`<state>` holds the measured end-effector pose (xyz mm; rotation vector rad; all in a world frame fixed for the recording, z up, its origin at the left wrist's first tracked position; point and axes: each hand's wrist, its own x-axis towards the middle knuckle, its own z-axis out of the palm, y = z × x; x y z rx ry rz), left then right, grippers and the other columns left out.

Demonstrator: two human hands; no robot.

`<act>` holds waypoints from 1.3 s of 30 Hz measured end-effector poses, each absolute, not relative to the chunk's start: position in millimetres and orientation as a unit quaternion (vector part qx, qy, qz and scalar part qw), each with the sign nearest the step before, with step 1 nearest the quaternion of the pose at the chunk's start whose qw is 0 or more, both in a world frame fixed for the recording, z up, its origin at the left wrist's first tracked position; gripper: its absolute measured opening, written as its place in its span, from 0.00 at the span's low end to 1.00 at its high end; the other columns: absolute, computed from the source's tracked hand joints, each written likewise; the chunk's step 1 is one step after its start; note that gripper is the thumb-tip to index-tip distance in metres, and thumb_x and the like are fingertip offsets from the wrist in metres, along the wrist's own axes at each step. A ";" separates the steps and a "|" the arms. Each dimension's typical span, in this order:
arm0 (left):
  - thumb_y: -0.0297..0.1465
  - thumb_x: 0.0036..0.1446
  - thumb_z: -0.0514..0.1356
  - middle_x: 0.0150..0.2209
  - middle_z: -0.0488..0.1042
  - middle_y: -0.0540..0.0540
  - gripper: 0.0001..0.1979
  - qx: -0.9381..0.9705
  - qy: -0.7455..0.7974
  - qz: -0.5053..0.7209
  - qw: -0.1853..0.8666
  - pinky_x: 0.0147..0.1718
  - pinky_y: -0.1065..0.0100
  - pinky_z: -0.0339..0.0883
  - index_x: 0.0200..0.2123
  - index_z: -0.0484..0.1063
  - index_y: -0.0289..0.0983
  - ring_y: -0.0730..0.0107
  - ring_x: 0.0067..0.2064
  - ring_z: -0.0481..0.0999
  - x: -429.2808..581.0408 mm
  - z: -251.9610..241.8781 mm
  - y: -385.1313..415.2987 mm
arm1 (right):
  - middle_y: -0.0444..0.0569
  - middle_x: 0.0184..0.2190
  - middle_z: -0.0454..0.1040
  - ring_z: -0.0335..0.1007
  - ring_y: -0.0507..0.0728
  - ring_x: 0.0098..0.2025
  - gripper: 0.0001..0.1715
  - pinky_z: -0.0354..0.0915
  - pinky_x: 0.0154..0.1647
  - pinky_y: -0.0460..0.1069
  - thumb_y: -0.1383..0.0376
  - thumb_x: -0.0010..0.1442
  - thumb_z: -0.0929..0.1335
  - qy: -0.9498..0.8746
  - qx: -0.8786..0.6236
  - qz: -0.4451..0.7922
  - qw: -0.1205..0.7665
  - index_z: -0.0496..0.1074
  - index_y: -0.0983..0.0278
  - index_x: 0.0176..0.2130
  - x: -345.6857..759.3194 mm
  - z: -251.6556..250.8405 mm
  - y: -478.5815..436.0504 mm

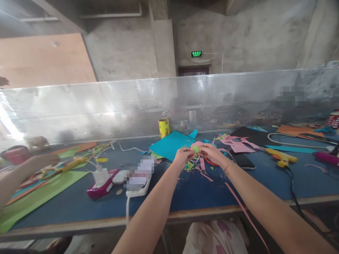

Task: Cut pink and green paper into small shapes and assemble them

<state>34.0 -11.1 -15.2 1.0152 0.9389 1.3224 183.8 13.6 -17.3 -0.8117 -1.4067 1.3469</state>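
A small pink and green piece (196, 147) is held up between my two hands, above the blue tabletop. My left hand (184, 156) pinches it from the left, and my right hand (210, 153) grips its right side. Fine details of the piece are blurred. Behind and left of my hands lies a blue sheet (169, 144). Pink and green paper scraps (202, 167) are scattered just beneath them. To the right of my right hand are cut pink sheets (239, 143) and a dark phone (243, 160).
A yellow glue gun (282, 157) with a black cable lies at the right. Left are a phone on a white stand (140, 188), a magenta power strip (99, 188), green paper (50, 192) and another person's arm (23, 173). A yellow can (164, 128) stands behind.
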 end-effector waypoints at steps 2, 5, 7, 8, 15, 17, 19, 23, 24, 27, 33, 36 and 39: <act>0.22 0.41 0.65 0.21 0.73 0.44 0.07 0.428 0.395 0.565 0.584 0.29 0.74 0.69 0.21 0.68 0.30 0.71 0.27 0.75 34.8 -14.9 -11.5 | 0.44 0.22 0.70 0.68 0.51 0.27 0.13 0.64 0.31 0.47 0.59 0.42 0.72 -0.577 -0.338 0.558 0.492 0.70 0.65 0.27 183.9 -18.5 15.3; 0.21 0.43 0.64 0.20 0.73 0.45 0.06 0.434 0.398 0.565 0.578 0.29 0.74 0.69 0.22 0.68 0.30 0.71 0.26 0.75 36.3 -14.4 -11.1 | 0.44 0.22 0.70 0.68 0.50 0.26 0.13 0.64 0.32 0.47 0.59 0.42 0.72 -0.578 -0.342 0.549 0.497 0.70 0.65 0.27 183.8 -19.7 17.8; 0.23 0.44 0.63 0.19 0.72 0.47 0.06 0.439 0.405 0.567 0.568 0.28 0.73 0.69 0.22 0.68 0.31 0.72 0.24 0.74 37.2 -14.5 -10.3 | 0.43 0.21 0.69 0.66 0.49 0.24 0.14 0.62 0.29 0.46 0.58 0.42 0.72 -0.586 -0.346 0.539 0.497 0.69 0.66 0.26 183.7 -20.0 18.5; 0.24 0.45 0.63 0.18 0.71 0.47 0.06 0.441 0.408 0.567 0.563 0.27 0.73 0.69 0.22 0.68 0.32 0.72 0.23 0.74 37.5 -14.7 -9.6 | 0.43 0.20 0.68 0.65 0.49 0.23 0.15 0.61 0.27 0.46 0.57 0.42 0.72 -0.591 -0.349 0.532 0.495 0.69 0.66 0.25 183.7 -20.0 18.6; 0.29 0.45 0.64 0.17 0.71 0.50 0.07 0.468 0.421 0.566 0.532 0.24 0.72 0.68 0.24 0.68 0.33 0.73 0.20 0.72 37.2 -19.9 -2.3 | 0.43 0.18 0.66 0.62 0.48 0.20 0.16 0.59 0.24 0.46 0.56 0.42 0.71 -0.614 -0.345 0.522 0.481 0.68 0.66 0.24 185.3 -16.8 16.4; 0.29 0.45 0.64 0.17 0.71 0.50 0.08 0.470 0.421 0.569 0.527 0.24 0.72 0.68 0.24 0.68 0.33 0.73 0.21 0.73 37.0 -20.8 -0.9 | 0.43 0.18 0.66 0.63 0.49 0.21 0.13 0.58 0.24 0.46 0.59 0.43 0.71 -0.608 -0.344 0.533 0.478 0.68 0.66 0.24 185.5 -15.1 15.1; 0.28 0.44 0.64 0.17 0.70 0.50 0.07 0.470 0.422 0.570 0.525 0.25 0.71 0.68 0.23 0.68 0.33 0.73 0.21 0.72 37.0 -21.1 -0.2 | 0.43 0.19 0.67 0.63 0.49 0.22 0.10 0.58 0.24 0.45 0.62 0.43 0.71 -0.607 -0.344 0.540 0.471 0.69 0.66 0.25 185.4 -13.4 13.3; 0.23 0.42 0.63 0.15 0.69 0.50 0.06 0.463 0.427 0.566 0.532 0.25 0.71 0.68 0.24 0.68 0.33 0.73 0.20 0.72 37.2 -19.3 -0.9 | 0.43 0.21 0.69 0.62 0.47 0.21 0.08 0.57 0.23 0.44 0.68 0.42 0.70 -0.619 -0.357 0.531 0.456 0.70 0.66 0.29 185.1 -10.1 8.6; 0.22 0.42 0.63 0.15 0.69 0.50 0.06 0.460 0.427 0.567 0.534 0.25 0.71 0.68 0.24 0.67 0.33 0.73 0.20 0.72 37.4 -18.5 -1.5 | 0.43 0.20 0.69 0.62 0.46 0.20 0.09 0.57 0.22 0.44 0.68 0.42 0.69 -0.621 -0.362 0.526 0.455 0.70 0.66 0.29 185.1 -9.4 7.6; 0.20 0.41 0.62 0.16 0.70 0.51 0.07 0.446 0.426 0.575 0.538 0.24 0.72 0.68 0.26 0.68 0.34 0.73 0.20 0.72 37.9 -15.4 -4.3 | 0.42 0.19 0.68 0.62 0.47 0.19 0.11 0.56 0.21 0.44 0.68 0.43 0.69 -0.627 -0.372 0.514 0.453 0.69 0.65 0.32 184.7 -8.3 5.8; 0.21 0.42 0.60 0.17 0.71 0.49 0.08 0.442 0.412 0.577 0.550 0.23 0.73 0.68 0.30 0.69 0.33 0.74 0.20 0.72 36.9 -11.1 -9.0 | 0.41 0.20 0.69 0.64 0.48 0.20 0.13 0.56 0.21 0.44 0.68 0.44 0.68 -0.598 -0.359 0.538 0.474 0.70 0.63 0.34 183.9 -9.7 8.3; 0.21 0.41 0.60 0.18 0.71 0.49 0.09 0.445 0.416 0.567 0.555 0.22 0.74 0.67 0.30 0.70 0.33 0.74 0.20 0.72 35.8 -9.7 -10.5 | 0.42 0.20 0.70 0.65 0.49 0.22 0.10 0.57 0.22 0.44 0.69 0.44 0.68 -0.577 -0.348 0.558 0.485 0.70 0.63 0.32 184.5 -10.3 10.8; 0.21 0.39 0.61 0.18 0.71 0.49 0.09 0.448 0.420 0.560 0.556 0.23 0.74 0.67 0.29 0.71 0.33 0.74 0.20 0.72 34.8 -8.5 -12.4 | 0.42 0.19 0.70 0.66 0.49 0.23 0.07 0.58 0.24 0.44 0.70 0.43 0.68 -0.572 -0.340 0.570 0.482 0.70 0.63 0.29 185.7 -10.1 12.1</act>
